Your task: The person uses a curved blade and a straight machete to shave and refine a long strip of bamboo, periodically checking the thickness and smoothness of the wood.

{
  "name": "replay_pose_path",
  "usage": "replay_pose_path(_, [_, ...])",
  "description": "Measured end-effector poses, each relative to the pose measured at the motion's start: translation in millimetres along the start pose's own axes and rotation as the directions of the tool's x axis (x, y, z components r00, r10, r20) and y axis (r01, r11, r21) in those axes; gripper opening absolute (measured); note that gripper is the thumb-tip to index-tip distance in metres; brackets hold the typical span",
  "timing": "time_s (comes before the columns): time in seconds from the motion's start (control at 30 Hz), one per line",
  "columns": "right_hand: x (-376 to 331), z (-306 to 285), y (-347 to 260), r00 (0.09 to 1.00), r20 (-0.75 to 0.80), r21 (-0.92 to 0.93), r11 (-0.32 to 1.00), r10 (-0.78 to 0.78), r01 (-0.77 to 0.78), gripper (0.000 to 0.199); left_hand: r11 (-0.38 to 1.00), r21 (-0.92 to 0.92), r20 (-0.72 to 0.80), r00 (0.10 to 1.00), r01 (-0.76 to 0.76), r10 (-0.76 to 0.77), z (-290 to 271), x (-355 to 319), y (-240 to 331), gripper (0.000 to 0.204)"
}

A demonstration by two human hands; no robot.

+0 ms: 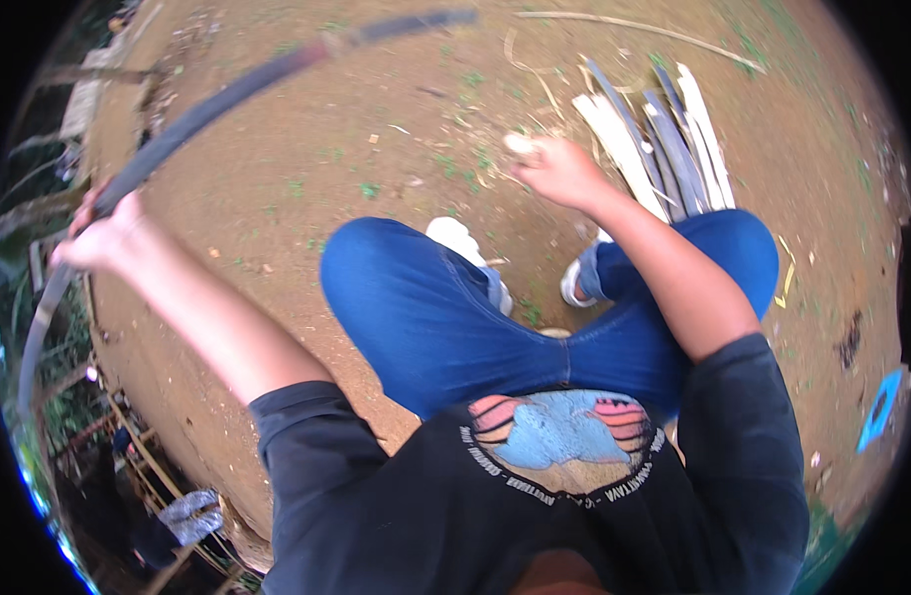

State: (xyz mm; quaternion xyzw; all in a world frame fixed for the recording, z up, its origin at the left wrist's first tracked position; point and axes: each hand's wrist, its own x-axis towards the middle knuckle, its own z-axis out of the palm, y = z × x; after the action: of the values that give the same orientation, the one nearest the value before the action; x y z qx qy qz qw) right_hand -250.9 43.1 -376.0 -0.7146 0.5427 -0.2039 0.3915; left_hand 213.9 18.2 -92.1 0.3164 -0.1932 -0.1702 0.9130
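Far out to the left, my left hand (103, 233) is closed around a long dark bamboo pole (202, 114). One end reaches up past the top middle, and the other hangs toward the lower left rim. Pale bands, like joints, cross the pole. In front of my knees my right hand (559, 169) is closed, and a small pale end (520, 144) sticks out of it. Blur hides what that piece is. Beyond my right knee lies a bundle of split bamboo strips (678, 149), some dark-skinned and some pale.
I squat on bare brown ground (277, 198) with shavings and green tufts. A long thin pale strip (644, 28) lies at the far side. Wooden rails (128, 436) and plants line the left edge. A blue flat piece (879, 410) lies at the far right.
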Motion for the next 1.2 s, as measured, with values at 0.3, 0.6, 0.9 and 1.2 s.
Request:
replay_pose_path(0.3, [2, -28, 76, 0.787, -0.002, 0.383, 0.728, 0.617, -0.569, 0.029, 0.985, 0.161, 0.238, 0.971, -0.068, 0.028, 26, -123, -75, 0.048])
replay_pose_path(0.6, [6, -51, -11, 0.936, -0.133, 0.696, 0.703, 0.327, -0.146, 0.032, 0.907, 0.418, 0.545, 0.812, -0.045, -0.211, 20, -230, -181, 0.044])
replay_pose_path(0.9, [7, -69, -52, 0.981, -0.109, 0.721, 0.692, 0.159, -0.032, 0.032, 0.678, 0.683, 0.695, 0.528, -0.272, -0.488, -6, -270, -214, 0.034])
replay_pose_path(1.2, [7, -42, -54, 1.000, 0.015, 0.787, 0.617, -0.023, 0.002, 0.030, 0.637, 0.766, 0.637, 0.240, -0.090, -0.732, -1, -296, -146, 0.036])
